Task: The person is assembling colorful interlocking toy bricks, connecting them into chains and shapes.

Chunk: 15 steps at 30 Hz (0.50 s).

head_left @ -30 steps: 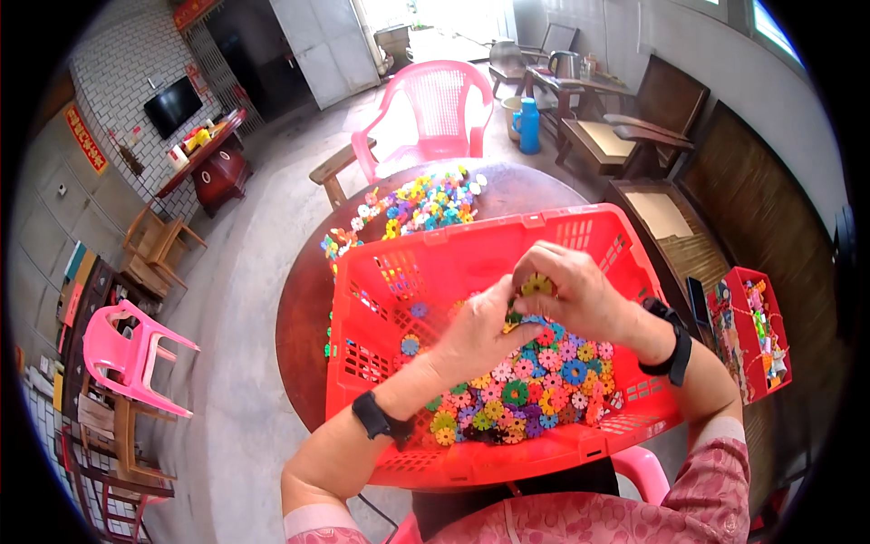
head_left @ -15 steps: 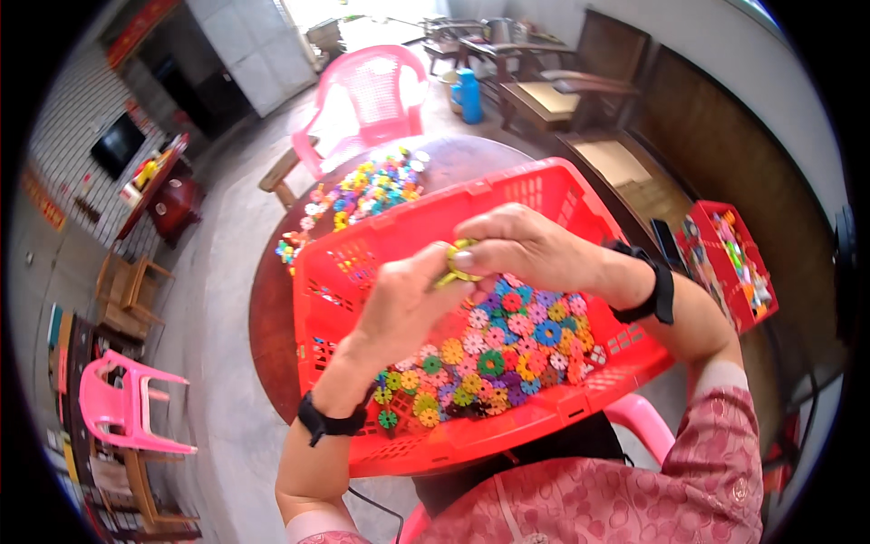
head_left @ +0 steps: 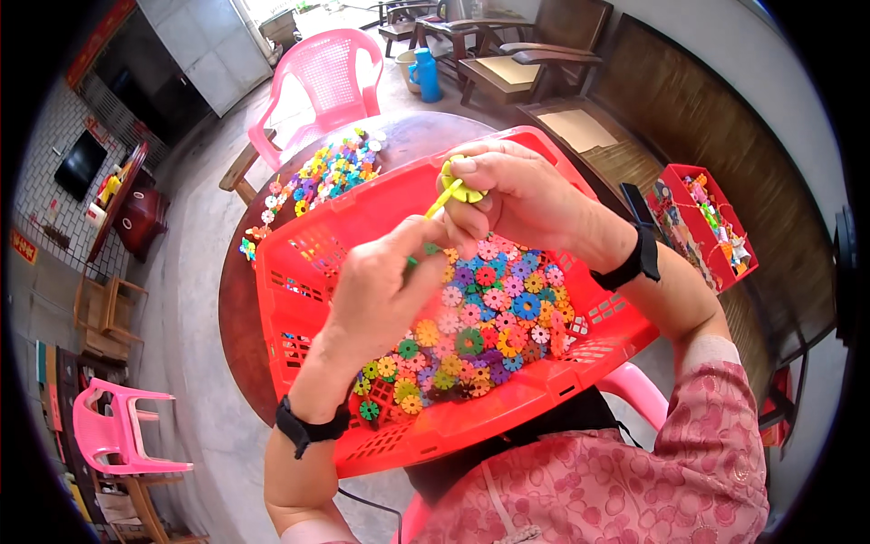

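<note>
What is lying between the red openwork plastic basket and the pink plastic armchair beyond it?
In the head view, a heap of small, multicoloured pieces lies between the basket and the armchair, on the round brown table.

Over a red basket (head_left: 544,412), the right hand (head_left: 535,195) pinches a yellow-green disc (head_left: 466,192) in its fingers; the left hand (head_left: 373,295), at the disc's seven o'clock, meets a yellow piece (head_left: 440,201) jutting from it. Many-coloured notched discs (head_left: 470,342) lie inside. At eleven stands a pink armchair (head_left: 328,77), at twelve a blue jug (head_left: 424,76), near three a red box (head_left: 666,177).
</note>
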Available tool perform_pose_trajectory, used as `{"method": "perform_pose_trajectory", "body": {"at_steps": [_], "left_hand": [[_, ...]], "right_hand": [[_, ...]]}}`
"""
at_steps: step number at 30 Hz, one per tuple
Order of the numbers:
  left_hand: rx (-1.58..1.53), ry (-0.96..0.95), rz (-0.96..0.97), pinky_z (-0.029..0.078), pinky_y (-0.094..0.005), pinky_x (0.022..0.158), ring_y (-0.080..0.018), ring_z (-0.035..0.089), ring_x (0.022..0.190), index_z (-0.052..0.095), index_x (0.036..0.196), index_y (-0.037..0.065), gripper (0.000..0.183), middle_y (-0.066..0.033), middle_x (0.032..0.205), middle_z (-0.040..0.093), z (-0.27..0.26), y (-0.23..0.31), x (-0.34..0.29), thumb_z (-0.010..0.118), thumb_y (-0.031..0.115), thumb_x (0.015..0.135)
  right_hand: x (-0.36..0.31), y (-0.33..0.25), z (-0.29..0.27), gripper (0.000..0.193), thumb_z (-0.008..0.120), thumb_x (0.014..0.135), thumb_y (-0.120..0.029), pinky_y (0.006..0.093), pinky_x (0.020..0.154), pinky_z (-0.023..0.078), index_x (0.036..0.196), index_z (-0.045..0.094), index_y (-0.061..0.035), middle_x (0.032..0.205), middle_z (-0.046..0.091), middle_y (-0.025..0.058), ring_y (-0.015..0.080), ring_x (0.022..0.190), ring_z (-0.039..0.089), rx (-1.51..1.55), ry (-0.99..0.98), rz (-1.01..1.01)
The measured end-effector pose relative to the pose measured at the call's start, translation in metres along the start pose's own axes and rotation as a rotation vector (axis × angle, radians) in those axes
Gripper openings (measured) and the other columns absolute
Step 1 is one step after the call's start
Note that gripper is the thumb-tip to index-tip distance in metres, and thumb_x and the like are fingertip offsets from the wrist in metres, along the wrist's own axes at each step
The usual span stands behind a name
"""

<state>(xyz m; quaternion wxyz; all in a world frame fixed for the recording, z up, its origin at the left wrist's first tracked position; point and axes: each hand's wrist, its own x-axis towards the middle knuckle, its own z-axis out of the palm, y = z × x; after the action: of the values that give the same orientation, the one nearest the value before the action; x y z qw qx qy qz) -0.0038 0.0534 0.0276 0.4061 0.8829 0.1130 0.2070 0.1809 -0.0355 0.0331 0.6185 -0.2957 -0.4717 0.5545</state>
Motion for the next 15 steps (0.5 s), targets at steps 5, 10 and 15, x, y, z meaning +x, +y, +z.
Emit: {"method": "perform_pose_trajectory", "body": {"at_steps": [5, 10, 15], "left_hand": [[0.103, -0.111, 0.017, 0.051, -0.0356, 0.066, -0.026, 0.066, 0.074, 0.059, 0.109, 0.007, 0.027, -0.0158, 0.084, 0.064, 0.03, -0.03, 0.0, 0.064, 0.01, 0.083], [0.102, 0.09, 0.281, 0.048, -0.0304, 0.059, -0.0229, 0.058, 0.083, 0.059, 0.116, 0.005, 0.045, -0.0143, 0.103, 0.056, 0.048, 0.001, -0.02, 0.072, 0.006, 0.073], [0.01, 0.015, 0.576, 0.048, -0.03, 0.057, -0.0178, 0.057, 0.068, 0.055, 0.128, 0.009, 0.057, -0.0125, 0.117, 0.052, 0.049, 0.018, -0.017, 0.071, 0.007, 0.074]], "right_hand": [[-0.013, -0.016, 0.045, 0.024, 0.052, 0.095, -0.022, 0.0351, 0.071, 0.05, 0.097, 0.059, 0.0011, 0.077, 0.062, 0.0087, 0.0218, 0.071, 0.063, -0.616, 0.096, -0.089], [-0.009, 0.017, 0.126, 0.014, 0.066, 0.076, -0.014, 0.0471, 0.081, 0.042, 0.075, 0.053, -0.0083, 0.069, 0.052, 0.0061, 0.0252, 0.069, 0.057, -1.037, -0.417, -0.815], [0.001, 0.039, 0.139, 0.014, 0.063, 0.082, -0.013, 0.0381, 0.073, 0.044, 0.078, 0.055, -0.0026, 0.072, 0.058, 0.0066, 0.023, 0.068, 0.059, -0.62, -0.542, -0.579]]}}
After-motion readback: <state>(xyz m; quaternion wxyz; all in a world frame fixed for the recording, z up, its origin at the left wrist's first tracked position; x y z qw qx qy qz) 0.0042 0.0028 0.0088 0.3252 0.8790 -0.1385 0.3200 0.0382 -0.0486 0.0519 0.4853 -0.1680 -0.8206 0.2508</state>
